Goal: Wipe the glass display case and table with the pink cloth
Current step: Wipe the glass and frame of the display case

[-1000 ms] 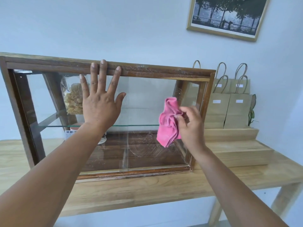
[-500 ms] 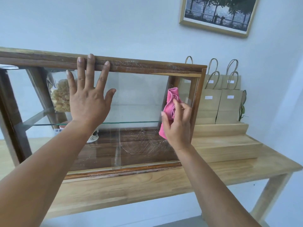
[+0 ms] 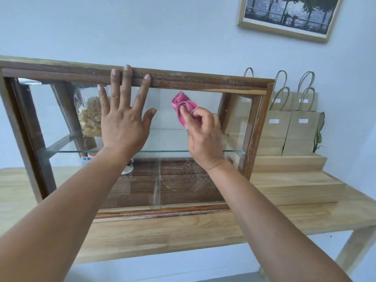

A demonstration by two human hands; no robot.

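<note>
A wood-framed glass display case [image 3: 203,79] stands on a light wooden table [image 3: 183,231]. My left hand [image 3: 124,119] lies flat with spread fingers on the front glass, its fingertips over the top rail. My right hand [image 3: 203,135] grips a bunched pink cloth [image 3: 183,107] and holds it against the upper part of the front glass, right of the left hand. Smears show on the lower glass.
Inside the case a clear bag of pale snacks [image 3: 90,115] stands behind the glass above a glass shelf [image 3: 162,151]. Several brown paper bags [image 3: 293,127] sit on wooden steps [image 3: 289,176] to the right. A framed picture [image 3: 289,15] hangs on the wall.
My right hand has carried the pink cloth up and to the left across the glass, away from the right frame post. My left hand stays pressed on the glass.
</note>
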